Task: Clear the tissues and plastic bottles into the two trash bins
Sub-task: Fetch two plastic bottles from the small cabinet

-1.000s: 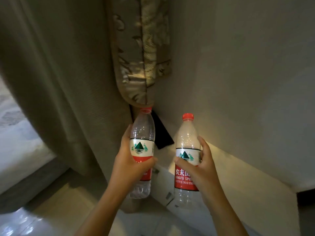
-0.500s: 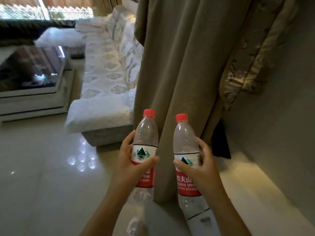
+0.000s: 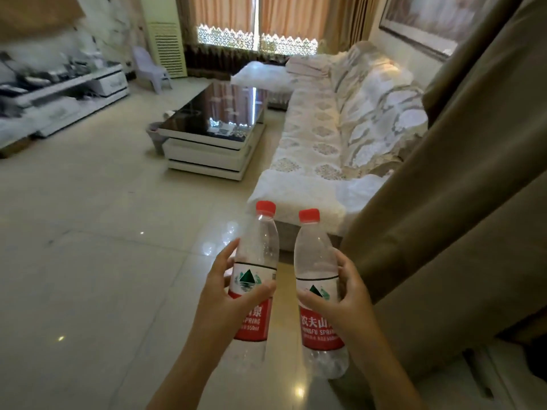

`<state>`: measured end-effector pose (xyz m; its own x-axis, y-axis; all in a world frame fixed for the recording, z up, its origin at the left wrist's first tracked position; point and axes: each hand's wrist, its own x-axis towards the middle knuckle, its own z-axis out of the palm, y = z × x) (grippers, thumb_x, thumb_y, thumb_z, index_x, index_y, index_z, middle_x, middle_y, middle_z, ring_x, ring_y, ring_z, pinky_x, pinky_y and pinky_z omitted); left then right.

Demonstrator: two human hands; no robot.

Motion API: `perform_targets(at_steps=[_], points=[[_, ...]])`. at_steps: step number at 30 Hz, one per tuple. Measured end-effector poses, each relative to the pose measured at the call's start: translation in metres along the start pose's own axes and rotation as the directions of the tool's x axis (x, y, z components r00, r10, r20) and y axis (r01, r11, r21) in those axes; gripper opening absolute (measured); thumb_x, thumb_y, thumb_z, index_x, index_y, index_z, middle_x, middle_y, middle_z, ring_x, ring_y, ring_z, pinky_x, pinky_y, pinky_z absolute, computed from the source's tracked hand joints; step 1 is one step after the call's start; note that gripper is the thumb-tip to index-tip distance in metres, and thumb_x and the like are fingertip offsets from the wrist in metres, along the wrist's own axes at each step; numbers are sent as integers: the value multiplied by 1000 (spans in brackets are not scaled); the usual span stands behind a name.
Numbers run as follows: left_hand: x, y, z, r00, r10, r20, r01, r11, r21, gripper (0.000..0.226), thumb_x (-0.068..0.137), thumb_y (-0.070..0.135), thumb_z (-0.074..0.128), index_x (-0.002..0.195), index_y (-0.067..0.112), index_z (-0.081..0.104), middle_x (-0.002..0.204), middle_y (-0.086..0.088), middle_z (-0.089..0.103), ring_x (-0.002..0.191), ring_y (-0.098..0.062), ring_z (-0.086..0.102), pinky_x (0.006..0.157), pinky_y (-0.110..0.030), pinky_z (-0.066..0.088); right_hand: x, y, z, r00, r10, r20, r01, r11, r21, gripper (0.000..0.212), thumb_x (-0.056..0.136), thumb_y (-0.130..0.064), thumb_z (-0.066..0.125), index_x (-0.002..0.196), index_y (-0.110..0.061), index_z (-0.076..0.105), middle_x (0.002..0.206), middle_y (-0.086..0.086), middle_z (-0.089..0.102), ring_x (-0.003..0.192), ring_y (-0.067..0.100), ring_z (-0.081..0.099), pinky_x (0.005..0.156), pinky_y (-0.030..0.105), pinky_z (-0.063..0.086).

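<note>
A: Largest first. What occupies the frame?

B: The sofa [image 3: 340, 137] runs toward 1 o'clock; a brown curtain [image 3: 444, 202] hangs at 3 o'clock. The black-topped coffee table [image 3: 219, 122] sits at 12 o'clock, a basket-like bin [image 3: 155, 134] touching its left corner.

A: The bottles?

B: Low centre, upright, near each other but apart. The left hand [image 3: 228, 294] wraps the left bottle [image 3: 257, 261] at its label; the right hand [image 3: 346, 300] wraps the right bottle [image 3: 316, 261] likewise. Both red caps on.
</note>
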<state>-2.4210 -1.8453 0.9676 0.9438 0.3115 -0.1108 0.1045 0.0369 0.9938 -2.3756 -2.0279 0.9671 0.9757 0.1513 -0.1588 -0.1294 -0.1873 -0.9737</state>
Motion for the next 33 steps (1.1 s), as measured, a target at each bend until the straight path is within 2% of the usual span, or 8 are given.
perform_targets(at_steps=[2,4,7,13,16,20,26,33], points=[[9,6,-47,998,5,-69,-6,1000,-11,79,58,33,78,124,54,39,116,18,55,90,-8,65,56,-16,53,12,-13,46,998,-11,56,11,1000,2,85,65,-23,84,133,-45,38,119,-15,57,99,12,63,72,28,58],[19,12,-95,990,24,-138,-26,1000,-9,75,56,37,77,115,59,37,115,19,54,93,-9,63,60,-18,54,24,-26,95,993,-37,108,40,999,-26,89,58,-33,86,132,-48,38,120,-13,59,101,16,64,80,42,58],[29,15,-165,969,56,-241,-53,998,16,77,56,39,76,119,58,35,120,17,53,98,-11,61,69,-24,55,38,-46,168,976,-77,204,81,997,-8,90,62,-21,86,135,-43,38,124,-7,58,104,20,64,86,50,55],[48,18,-283,911,86,-403,-63,996,71,80,68,29,80,132,49,36,123,13,53,101,-12,61,72,-24,54,64,-77,289,922,-129,365,126,991,33,86,65,-9,83,131,-43,39,119,-10,57,94,12,65,81,37,57],[63,15,-328,877,80,-473,-61,997,55,80,70,26,80,135,46,37,121,17,54,98,-10,62,68,-20,54,84,-88,339,891,-154,427,153,988,38,81,65,-8,83,118,-51,40,115,-11,57,91,12,65,73,29,56],[99,7,-379,835,62,-547,-38,998,55,82,70,26,81,137,45,37,122,16,54,101,-11,61,74,-26,56,127,-102,401,851,-161,501,156,986,52,78,66,-5,82,114,-50,41,106,-16,58,79,6,68,58,19,54],[194,5,-442,796,54,-602,-20,998,63,85,70,27,81,140,41,35,124,12,54,101,-10,61,72,-23,53,223,-119,489,807,-171,565,171,984,54,80,66,-7,82,124,-43,40,109,-16,57,80,-3,67,58,17,54],[327,29,-522,768,71,-637,21,991,136,86,69,31,81,140,42,33,127,13,52,100,-6,60,70,-17,51,352,-163,595,773,-158,614,170,985,39,83,66,-11,84,132,-38,41,117,-10,58,84,9,69,69,27,58]])
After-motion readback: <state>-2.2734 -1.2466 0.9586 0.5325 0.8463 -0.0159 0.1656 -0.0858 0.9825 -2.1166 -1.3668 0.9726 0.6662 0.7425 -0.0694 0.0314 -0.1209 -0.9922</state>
